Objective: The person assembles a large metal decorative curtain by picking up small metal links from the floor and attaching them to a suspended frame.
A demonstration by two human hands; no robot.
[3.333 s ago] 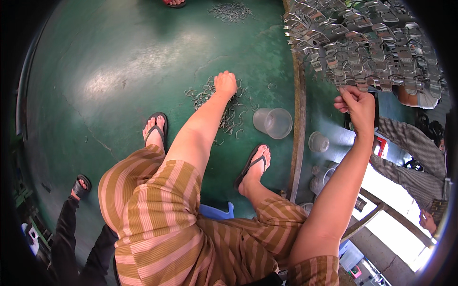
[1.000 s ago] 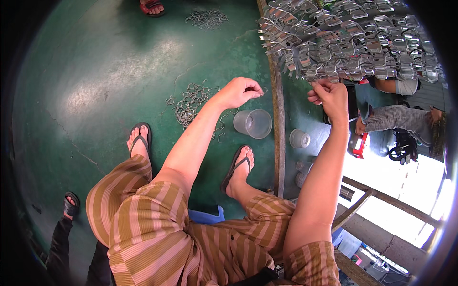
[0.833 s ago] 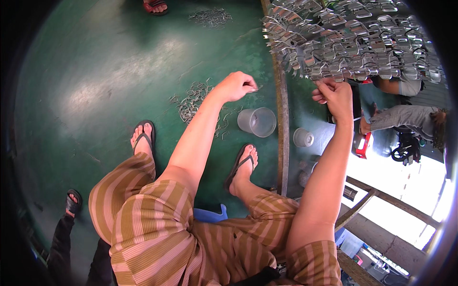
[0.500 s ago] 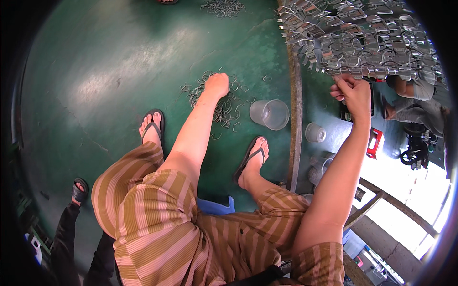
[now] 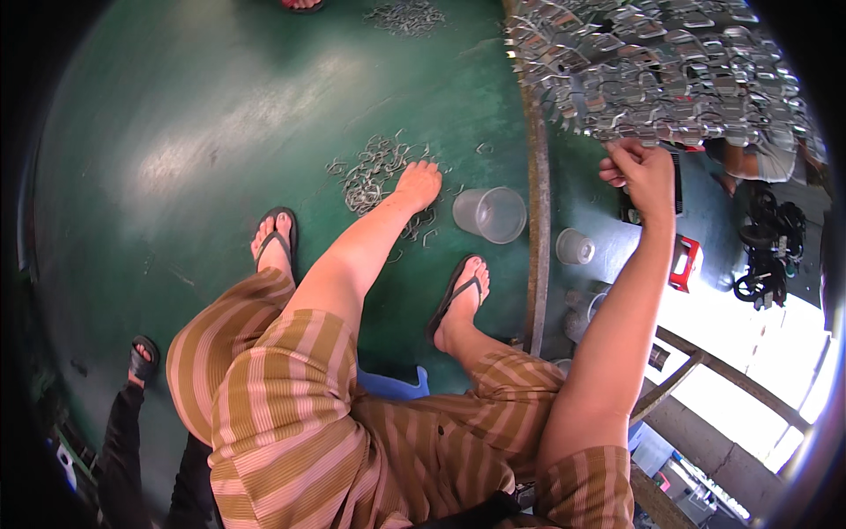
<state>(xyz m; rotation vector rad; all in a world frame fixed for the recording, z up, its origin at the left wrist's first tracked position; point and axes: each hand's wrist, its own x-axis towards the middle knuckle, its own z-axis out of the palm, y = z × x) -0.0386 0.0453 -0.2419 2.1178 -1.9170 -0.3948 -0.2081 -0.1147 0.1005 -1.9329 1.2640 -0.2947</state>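
A loose pile of bent metal wire hooks [image 5: 363,181] lies on the green floor between my feet. My left hand [image 5: 419,183] is over the right side of the pile, back upward and fingers curled down; its fingertips and anything in them are hidden. Raised at the right, my right hand [image 5: 648,174] has thumb and fingers pinched at the bottom row of a hanging mass of shiny metal pieces [image 5: 683,84], which are linked in rows. What the pinch holds is too small to make out.
A clear plastic tub [image 5: 490,215] stands right of the pile, beside a long rail [image 5: 537,220]. Beyond the rail are a smaller tub [image 5: 575,247] and a red object [image 5: 684,263]. Another hook pile [image 5: 405,16] lies farther off. Other people's feet and legs show at the edges.
My left hand has shifted right and toward me across the pile, uncovering more hooks, and its fingers now show more. My right hand stays at the hanging pieces' lower edge. The view has shifted slightly.
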